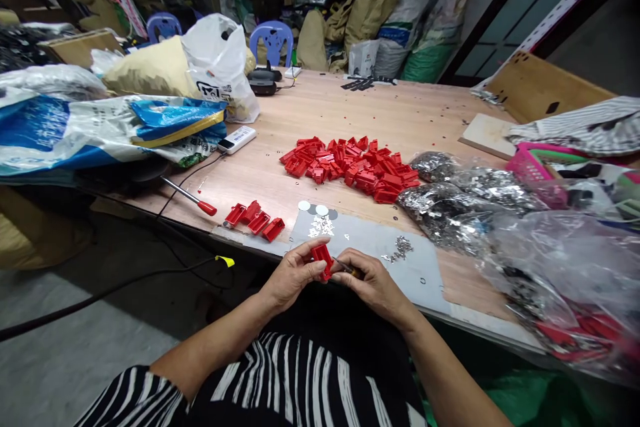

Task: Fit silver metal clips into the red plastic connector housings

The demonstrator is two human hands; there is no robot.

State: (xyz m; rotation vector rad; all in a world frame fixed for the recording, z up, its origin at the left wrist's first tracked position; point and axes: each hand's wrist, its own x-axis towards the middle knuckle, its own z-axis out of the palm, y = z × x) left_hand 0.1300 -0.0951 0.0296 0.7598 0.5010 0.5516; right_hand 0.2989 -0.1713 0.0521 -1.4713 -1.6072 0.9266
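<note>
Between the fingers and thumb of my left hand [295, 273] is a small red plastic housing [321, 260], held up just off the table's front edge. My right hand [373, 280] grips a slim tool [353, 269] with a dark and yellowish handle, its tip against or close beside the housing; the tip itself is too small to make out. Several matching red housings [259, 221] lie to the left. A large heap of them [355, 163] sits farther back. On the grey mat [367, 240] are small white pieces [323, 225] and a little pile of metal parts [400, 249].
Bags of metal parts [445, 203] crowd the right side, beside a pink basket [537, 160]. A red-tipped lever [206, 207] juts over the left edge near a white device [237, 139] with a cable. Sacks and a white plastic bag [220, 57] stand at the left.
</note>
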